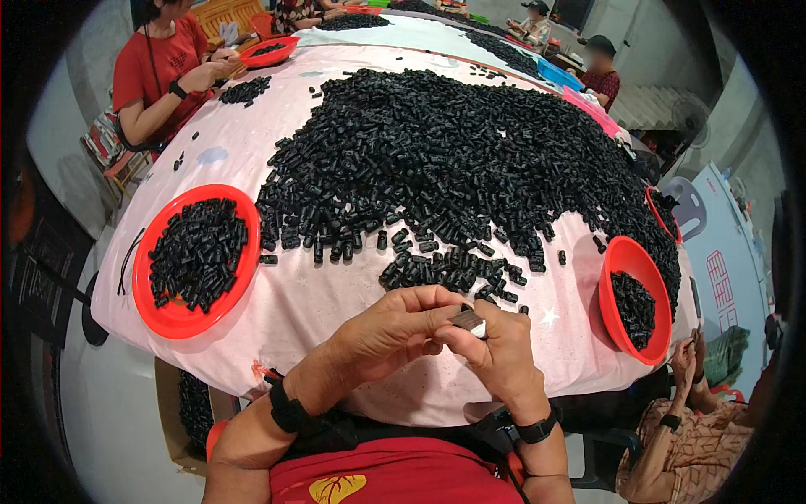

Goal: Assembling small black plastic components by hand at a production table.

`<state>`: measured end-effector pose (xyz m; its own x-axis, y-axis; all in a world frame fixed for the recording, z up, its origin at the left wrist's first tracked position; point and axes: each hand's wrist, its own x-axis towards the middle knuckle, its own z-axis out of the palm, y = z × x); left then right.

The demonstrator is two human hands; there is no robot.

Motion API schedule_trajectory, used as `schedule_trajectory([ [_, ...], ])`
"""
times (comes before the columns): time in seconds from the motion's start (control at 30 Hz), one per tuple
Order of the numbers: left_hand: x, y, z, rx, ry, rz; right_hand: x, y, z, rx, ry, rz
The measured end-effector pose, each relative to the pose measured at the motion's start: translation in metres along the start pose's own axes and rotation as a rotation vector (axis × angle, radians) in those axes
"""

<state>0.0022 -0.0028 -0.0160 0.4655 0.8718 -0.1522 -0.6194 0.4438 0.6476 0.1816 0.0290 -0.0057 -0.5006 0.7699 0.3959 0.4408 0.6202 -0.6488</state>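
My two hands meet above the near edge of the table, fingertips almost touching. In my right hand (pixel 504 349), thumb and fingers pinch a small dark brown, ribbed piece with a whitish lower edge (pixel 468 321); its exact kind does not show. My left hand (pixel 382 332) is closed, thumb against forefinger, right beside that piece. A bit of black shows at its fingertips, but what it grips is mostly hidden. Just beyond my hands lies a loose cluster of small black cylindrical plastic parts (pixel 449 267), in front of a large heap of the same parts (pixel 437 151).
A red basin (pixel 141 286) of black parts stands at left, a red bowl (pixel 617 323) at right. A pale pink cloth (pixel 315 311) covers the table. Below left is a cardboard box (pixel 178 420). Several people sit around, one (pixel 684 445) close on my right.
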Motion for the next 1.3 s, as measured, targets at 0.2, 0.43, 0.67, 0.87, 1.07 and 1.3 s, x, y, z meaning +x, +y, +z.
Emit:
schedule_trajectory([
  [0.2,-0.003,0.009,0.005,0.026,0.032,-0.031,-0.001,-0.012,-0.01,0.097,0.062,0.007],
  [0.43,-0.005,0.012,0.006,0.051,0.063,-0.061,0.002,-0.014,-0.012,0.286,0.073,-0.044],
  [0.67,-0.002,0.01,0.009,-0.013,-0.003,0.091,-0.001,-0.007,-0.003,0.298,0.204,0.039],
  [0.87,-0.002,0.008,0.007,0.105,-0.017,0.195,-0.001,-0.017,-0.003,0.26,0.184,0.021],
  [1.07,0.001,0.004,0.005,0.22,0.037,0.211,-0.001,-0.017,-0.003,0.19,0.154,-0.041],
  [1.3,-0.001,0.006,0.004,0.204,-0.047,0.136,0.0,-0.01,-0.008,0.179,0.054,0.075],
])
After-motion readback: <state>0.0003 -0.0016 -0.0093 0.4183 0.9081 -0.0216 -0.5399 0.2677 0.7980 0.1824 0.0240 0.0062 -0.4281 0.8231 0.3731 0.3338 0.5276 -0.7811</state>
